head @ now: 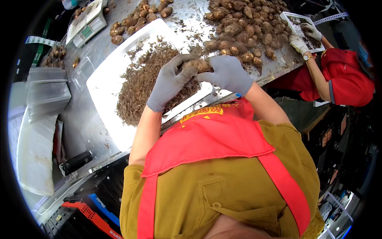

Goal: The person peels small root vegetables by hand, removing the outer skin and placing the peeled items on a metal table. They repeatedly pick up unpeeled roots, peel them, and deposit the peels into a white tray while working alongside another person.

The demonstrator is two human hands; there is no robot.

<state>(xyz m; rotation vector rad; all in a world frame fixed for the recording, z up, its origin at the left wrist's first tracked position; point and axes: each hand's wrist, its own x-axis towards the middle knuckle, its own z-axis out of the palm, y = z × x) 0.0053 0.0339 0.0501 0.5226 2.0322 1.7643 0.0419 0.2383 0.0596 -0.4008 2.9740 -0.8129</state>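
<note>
A brown taro corm [197, 65] is held between my two gloved hands, above the near right part of a white plastic tray [103, 71]. My left hand [172, 79], in a grey glove, grips the corm's left end with the thumb across its front. At the right end, my right hand [229, 73] in a matching glove has its fingers and thumb around the corm. A heap of fibrous brown peelings [140, 86] lies in the tray beneath and left of my hands. Behind my right hand a large pile of taro corms [244, 27] covers part of the metal table.
A smaller group of corms [140, 18] sits beyond the tray. At the far left stand a weighing scale [86, 24] and stacked clear plastic boxes [47, 92]. A black roll [76, 162] lies near the table edge. At right, a co-worker's gloved hands [300, 43] rest over another white tray [286, 15].
</note>
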